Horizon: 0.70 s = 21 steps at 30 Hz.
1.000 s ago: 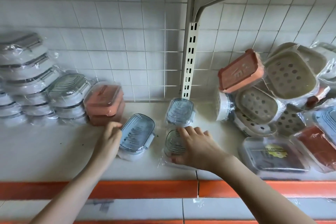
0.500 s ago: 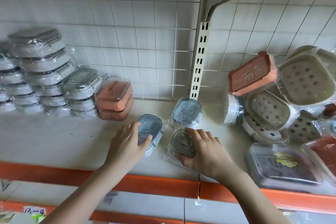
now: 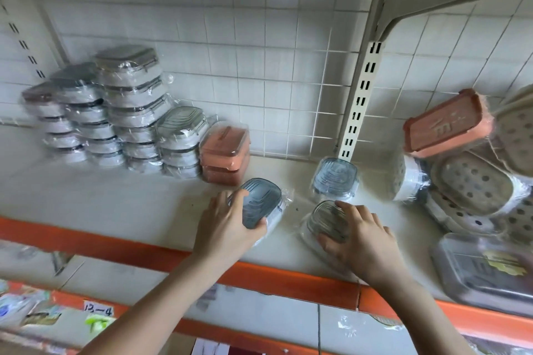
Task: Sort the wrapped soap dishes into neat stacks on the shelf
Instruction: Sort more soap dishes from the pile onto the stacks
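Note:
My left hand (image 3: 227, 225) grips a wrapped blue-grey soap dish (image 3: 261, 202) and holds it tilted just above the white shelf (image 3: 115, 199). My right hand (image 3: 360, 236) grips a wrapped grey-green soap dish (image 3: 326, 217) that lies on the shelf near the front edge. A third wrapped blue dish (image 3: 334, 177) sits behind it, close to the slotted upright (image 3: 360, 101). Neat stacks of wrapped grey dishes (image 3: 127, 112) stand at the back left, with two stacked orange dishes (image 3: 225, 153) beside them.
An untidy heap of wrapped dishes (image 3: 473, 181), orange, beige and perforated, fills the right side. A wrapped metal tray (image 3: 484, 268) lies at the front right. The shelf has an orange front lip (image 3: 129, 242). A lower shelf with a price label (image 3: 98, 310) shows below.
My left hand has closed round the blue-grey dish and tipped it up off the shelf. My right hand keeps its hold on the grey-green dish. The camera has swung left and up.

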{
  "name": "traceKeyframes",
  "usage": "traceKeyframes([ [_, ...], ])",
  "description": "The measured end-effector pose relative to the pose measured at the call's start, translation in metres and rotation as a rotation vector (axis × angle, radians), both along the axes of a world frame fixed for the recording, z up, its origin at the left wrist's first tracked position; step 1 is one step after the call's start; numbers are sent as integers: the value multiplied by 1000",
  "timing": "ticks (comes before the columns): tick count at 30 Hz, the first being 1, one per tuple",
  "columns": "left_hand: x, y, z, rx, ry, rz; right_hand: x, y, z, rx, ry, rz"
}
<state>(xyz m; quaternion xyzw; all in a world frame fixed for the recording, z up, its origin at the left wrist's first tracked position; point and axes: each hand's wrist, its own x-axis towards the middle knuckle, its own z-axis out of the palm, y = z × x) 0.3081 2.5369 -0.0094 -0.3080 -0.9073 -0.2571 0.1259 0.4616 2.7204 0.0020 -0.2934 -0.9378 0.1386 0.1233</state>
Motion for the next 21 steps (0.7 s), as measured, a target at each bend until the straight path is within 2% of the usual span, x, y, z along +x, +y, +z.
traceKeyframes([
  [2, -7, -19, 3, 6, 29, 4, -6, -11, 3, -53, 50, -9],
  [13, -65, -124, 11, 0, 58, 85, -76, -97, 16, -66, 210, -55],
  [21, -114, -182, 6, 14, -21, 126, -138, -163, 10, -51, 175, -97],
])
